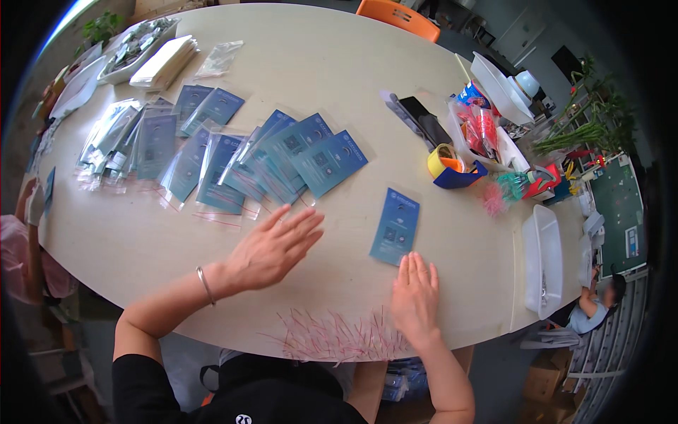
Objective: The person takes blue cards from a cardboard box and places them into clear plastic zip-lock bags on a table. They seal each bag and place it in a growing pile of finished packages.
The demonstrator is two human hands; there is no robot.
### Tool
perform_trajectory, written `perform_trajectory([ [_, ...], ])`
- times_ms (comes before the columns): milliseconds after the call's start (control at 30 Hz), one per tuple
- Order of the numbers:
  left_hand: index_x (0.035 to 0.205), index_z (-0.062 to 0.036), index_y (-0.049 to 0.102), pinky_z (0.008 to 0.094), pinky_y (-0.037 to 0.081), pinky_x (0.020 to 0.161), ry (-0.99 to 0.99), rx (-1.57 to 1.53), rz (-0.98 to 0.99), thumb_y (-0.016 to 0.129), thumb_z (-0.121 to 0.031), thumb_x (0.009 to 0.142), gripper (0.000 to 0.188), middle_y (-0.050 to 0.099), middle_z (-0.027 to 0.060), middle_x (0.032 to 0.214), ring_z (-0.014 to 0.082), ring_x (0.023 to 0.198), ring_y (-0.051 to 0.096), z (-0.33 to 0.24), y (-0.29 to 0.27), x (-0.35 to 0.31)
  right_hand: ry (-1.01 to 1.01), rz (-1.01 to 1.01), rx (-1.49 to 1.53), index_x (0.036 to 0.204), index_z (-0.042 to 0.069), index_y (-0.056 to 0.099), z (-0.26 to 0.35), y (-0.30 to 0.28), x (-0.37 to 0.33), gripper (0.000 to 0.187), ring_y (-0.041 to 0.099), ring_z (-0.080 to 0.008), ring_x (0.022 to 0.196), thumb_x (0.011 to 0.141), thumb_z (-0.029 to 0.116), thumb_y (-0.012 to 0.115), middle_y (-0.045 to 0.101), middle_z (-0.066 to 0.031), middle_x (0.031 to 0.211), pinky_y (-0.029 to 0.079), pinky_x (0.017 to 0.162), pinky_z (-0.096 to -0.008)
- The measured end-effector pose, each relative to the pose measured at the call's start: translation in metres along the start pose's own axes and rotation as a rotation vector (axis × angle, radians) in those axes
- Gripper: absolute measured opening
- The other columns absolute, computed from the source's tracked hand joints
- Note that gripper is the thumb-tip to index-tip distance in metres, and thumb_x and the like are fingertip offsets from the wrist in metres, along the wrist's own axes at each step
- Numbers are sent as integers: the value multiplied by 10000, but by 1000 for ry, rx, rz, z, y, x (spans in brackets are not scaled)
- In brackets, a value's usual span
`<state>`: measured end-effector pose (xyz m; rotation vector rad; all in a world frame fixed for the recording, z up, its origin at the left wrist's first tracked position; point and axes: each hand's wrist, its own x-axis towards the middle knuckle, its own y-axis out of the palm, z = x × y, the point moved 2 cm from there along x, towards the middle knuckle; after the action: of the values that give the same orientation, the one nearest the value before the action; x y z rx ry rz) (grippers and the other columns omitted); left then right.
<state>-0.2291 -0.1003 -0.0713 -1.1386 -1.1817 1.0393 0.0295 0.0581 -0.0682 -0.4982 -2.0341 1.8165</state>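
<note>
My right hand [415, 293] lies with its fingers stretched out at the lower end of a blue card in a clear bag [397, 225]. My left hand [272, 247], a metal bangle at its wrist, holds nothing; its fingers are straight and slightly apart. Just beyond its fingertips, a fanned row of bagged blue cards [329, 164] overlaps across the table, several with red lines along the bag ends. Between my forearms, a heap of thin red-and-clear strips [339, 335] lies at the table's near edge.
At the left stand more bagged cards [113, 141], a stack of flat white bags [165, 63] and a filled tray [138, 53]. To the right are a tape dispenser [459, 177], a dark phone [425, 120] and a white tray [542, 261]. Other people sit at both sides.
</note>
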Motion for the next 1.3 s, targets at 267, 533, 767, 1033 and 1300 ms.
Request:
perform_trajectory([
  [267, 1322, 71, 527, 435, 232, 1201, -17, -138, -82, 573, -386, 945, 594, 501, 174, 1371, 269, 1296, 467, -31, 12, 36, 293, -94, -124, 1368, -67, 492, -67, 10, 24, 478, 431, -320, 1367, 948, 152, 557, 495, -216, 1431, 257, 1167, -493],
  [533, 1348, -112, 581, 445, 312, 1154, 215, -301, -218, 541, -241, 962, 409, 503, 122, 1415, 295, 1299, 473, -3, 24, 63, 1, -203, 624, 1124, 2, 658, 22, -13, 39, 314, 597, -316, 1053, 810, -14, 667, 619, -130, 1105, 485, 901, -414],
  [767, 1409, -292, 543, 454, 326, 1115, 140, -350, -12, 585, -338, 947, 467, 430, 83, 1495, 296, 1360, 404, -17, 14, 56, 49, -202, 759, 1012, 1, 681, 39, -6, 38, 244, 607, -301, 921, 771, -12, 722, 603, -113, 963, 503, 798, -409],
  [1033, 1371, -275, 573, 462, 341, 1090, 126, -396, 53, 628, -281, 919, 455, 472, 61, 1375, 305, 1323, 403, -15, 11, 57, 40, -125, 784, 880, 9, 679, 37, -4, 32, 101, 580, -295, 901, 790, 18, 725, 574, -104, 901, 483, 786, -401],
  [1300, 1444, -238, 490, 494, 243, 1173, 228, -322, -39, 530, -316, 977, 475, 386, 129, 1544, 332, 1426, 343, -18, 22, 59, -78, 36, 634, 872, 20, 602, 33, -3, 25, 108, 549, -307, 980, 848, 81, 687, 573, -110, 920, 454, 842, -410],
])
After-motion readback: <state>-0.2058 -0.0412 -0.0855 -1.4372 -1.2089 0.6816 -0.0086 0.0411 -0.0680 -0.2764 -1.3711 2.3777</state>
